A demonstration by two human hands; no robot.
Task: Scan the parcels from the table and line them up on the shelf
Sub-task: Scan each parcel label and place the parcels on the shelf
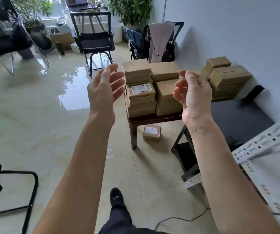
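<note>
Stacks of brown cardboard parcels point(164, 71) cover a small dark brown table point(134, 127) ahead of me. One parcel with a white label point(140, 89) faces up on the left stack. My left hand point(104, 89) is raised in the air left of the stacks, palm turned inward, fingers relaxed and holding nothing. My right hand point(193, 93) hovers in front of the right side of the stacks, fingers loosely curled, empty. A white perforated metal shelf point(261, 146) with number tags reaches in from the lower right.
One labelled parcel point(152, 132) lies on the floor under the table. More parcels point(227, 78) are stacked against the white wall at right. Black chairs point(95, 41) stand behind, one draped with clothing point(159, 39). A black stand point(186, 159) and a cable sit beside the shelf. My foot point(116, 197) is on the tiled floor.
</note>
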